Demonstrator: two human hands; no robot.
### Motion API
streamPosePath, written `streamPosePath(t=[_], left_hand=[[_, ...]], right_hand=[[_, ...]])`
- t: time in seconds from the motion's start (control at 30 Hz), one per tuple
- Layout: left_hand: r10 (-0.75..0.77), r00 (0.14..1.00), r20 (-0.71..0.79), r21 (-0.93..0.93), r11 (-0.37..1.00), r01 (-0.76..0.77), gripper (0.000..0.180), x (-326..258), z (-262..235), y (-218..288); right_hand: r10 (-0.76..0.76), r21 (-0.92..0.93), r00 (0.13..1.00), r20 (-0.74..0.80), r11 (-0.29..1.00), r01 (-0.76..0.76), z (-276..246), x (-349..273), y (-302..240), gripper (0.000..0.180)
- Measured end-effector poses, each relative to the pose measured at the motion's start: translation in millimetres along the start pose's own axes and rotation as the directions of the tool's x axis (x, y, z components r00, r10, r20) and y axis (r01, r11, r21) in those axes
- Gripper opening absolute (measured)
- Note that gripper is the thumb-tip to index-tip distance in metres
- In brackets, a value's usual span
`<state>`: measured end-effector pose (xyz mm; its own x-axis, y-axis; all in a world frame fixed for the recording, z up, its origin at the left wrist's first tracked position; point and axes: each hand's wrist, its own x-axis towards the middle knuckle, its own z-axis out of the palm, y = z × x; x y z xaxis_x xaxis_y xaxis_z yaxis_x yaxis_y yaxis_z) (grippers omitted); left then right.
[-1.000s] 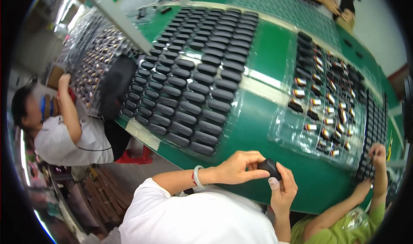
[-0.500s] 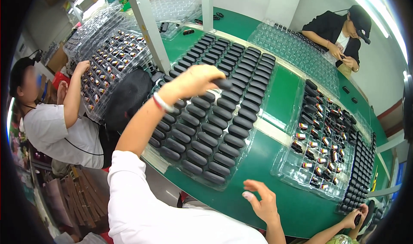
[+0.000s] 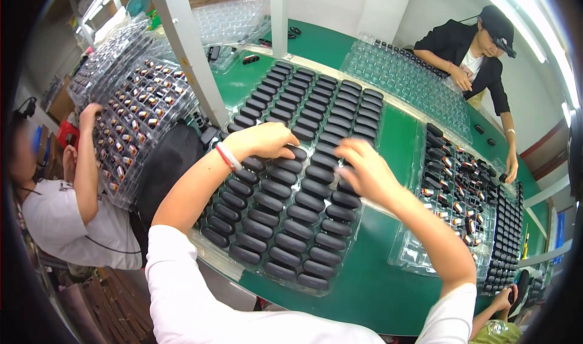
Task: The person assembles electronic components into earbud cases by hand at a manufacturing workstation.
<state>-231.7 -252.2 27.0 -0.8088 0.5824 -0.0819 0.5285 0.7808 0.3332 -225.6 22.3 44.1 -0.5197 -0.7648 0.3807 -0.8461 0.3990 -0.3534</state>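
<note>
A clear plastic tray (image 3: pixel 340 270) holds rows of black, rounded oblong cases (image 3: pixel 283 256). My left hand (image 3: pixel 262 142) reaches over the tray's middle, its thumb and fingertips closed about one black oblong case (image 3: pixel 297 154) at tray level. A band circles that wrist. To its right, my right hand (image 3: pixel 371 173) hovers over neighbouring cases with thumb and fingers apart. Its fingertips come close to a case (image 3: pixel 320 174); whether they touch it I cannot tell.
Right of me on the green table (image 3: pixel 376 283), another clear tray (image 3: pixel 404 256) carries small black parts with coloured pieces. A grey post (image 3: pixel 188 52) rises beyond my left arm. Co-workers sit at the left (image 3: pixel 79 222), far right (image 3: pixel 470 58) and near right (image 3: pixel 495 326).
My left hand has lowered the black case it held into the tray. My right hand has moved from the table's near edge up over the cases. The far-right person has stretched an arm toward the table.
</note>
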Motion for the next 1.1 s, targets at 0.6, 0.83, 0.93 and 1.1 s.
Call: streamPosePath(t=[0.6,0.83,0.93,1.1], left_hand=[[0.015,0.986,-0.168,0.013,1.000,-0.013,0.023,48,-7,-76],[0.090,0.971,-0.222,0.037,0.996,-0.084,0.024,56,-7,-80],[0.103,0.963,-0.247,0.019,0.995,-0.101,0.024,55,-10,-76],[0.070,0.965,-0.252,-0.006,0.997,-0.074,0.024,49,-11,-70]], right_hand=[[0.034,-0.045,0.948,0.318,0.999,-0.021,86,98,72,0.032],[0.126,-0.177,0.853,0.507,0.983,-0.040,80,116,65,0.041],[0.167,-0.169,0.892,0.420,0.980,-0.103,90,122,67,0.033],[0.174,-0.095,0.944,0.279,0.984,-0.153,90,113,71,0.033]])
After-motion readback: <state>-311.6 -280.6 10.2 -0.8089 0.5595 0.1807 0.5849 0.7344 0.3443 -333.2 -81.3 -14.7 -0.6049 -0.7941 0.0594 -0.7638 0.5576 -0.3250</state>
